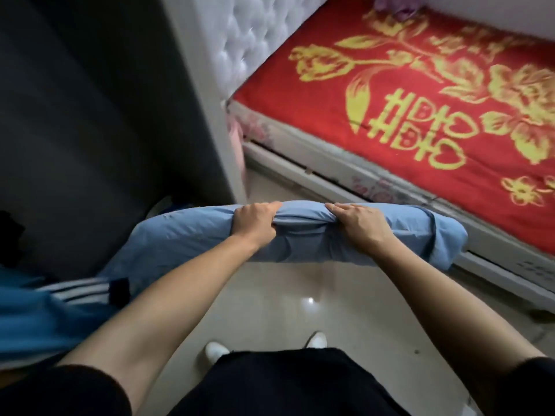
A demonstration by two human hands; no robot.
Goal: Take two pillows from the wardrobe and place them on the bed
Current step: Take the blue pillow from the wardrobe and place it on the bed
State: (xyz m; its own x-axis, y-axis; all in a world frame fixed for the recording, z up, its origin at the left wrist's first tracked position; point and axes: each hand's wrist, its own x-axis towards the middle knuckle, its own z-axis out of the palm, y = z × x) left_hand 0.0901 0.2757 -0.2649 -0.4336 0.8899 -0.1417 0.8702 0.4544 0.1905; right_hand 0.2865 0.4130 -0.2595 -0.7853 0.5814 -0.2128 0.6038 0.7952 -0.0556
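A long light-blue pillow (192, 235) hangs level in front of me above the floor. My left hand (255, 222) and my right hand (359, 225) both clutch bunched fabric along its top edge near the middle. The bed (420, 94), covered by a red blanket with yellow flowers and characters, lies to the upper right, close to the pillow's right end. The dark wardrobe (75, 115) fills the left side; its inside is too dark to make out.
A white tufted headboard (237, 37) stands at the bed's left end. Blue and striped clothing (54, 310) lies at the lower left. Glossy pale floor (285, 298) stretches between me and the bed frame. A purple item (396, 4) sits at the bed's far edge.
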